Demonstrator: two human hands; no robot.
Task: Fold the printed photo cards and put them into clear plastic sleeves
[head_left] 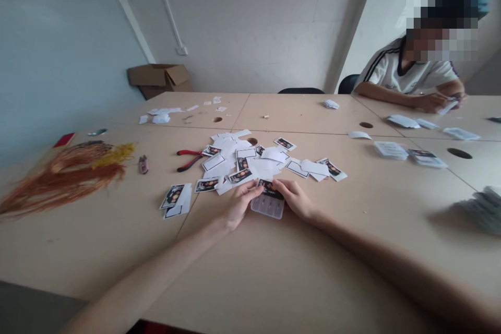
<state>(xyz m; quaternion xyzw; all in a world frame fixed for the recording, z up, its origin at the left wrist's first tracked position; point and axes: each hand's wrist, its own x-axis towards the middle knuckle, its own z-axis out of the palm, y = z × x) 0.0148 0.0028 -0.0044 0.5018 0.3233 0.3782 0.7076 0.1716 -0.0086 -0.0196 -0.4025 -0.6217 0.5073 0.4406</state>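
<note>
At the far left of the pale wood-grain bench [313, 271], a loose bundle of coppery-brown strands [94, 176] tapers toward the picture's edge, partly overlain by a bunch of yellow strands [117, 155]; a small pinkish tool [144, 164] near them is too blurred to identify. Further right, red-and-black-handled pliers [195, 154] touch a scattered heap of white paper cards [225, 143], where overlapping hides many faces; those showing bear black panels with orange-red pictures, their print illegible. The left hand [239, 206] has its grip closed on the upper left of a clear plastic compartment case [267, 206], just in front of the heap, its fingers mostly hidden underneath. A black printed card [272, 191] covers the case's upper part, under or over the lid I cannot tell; its pale lettering is too small to read. The right hand [295, 198] pinches the upper right corner, its grip likewise holding the case. Beyond, a co-worker [410, 70] in a white shirt handles something indistinct, and a blurred stack of clear cases [485, 209] is cut off by the right edge.
</note>
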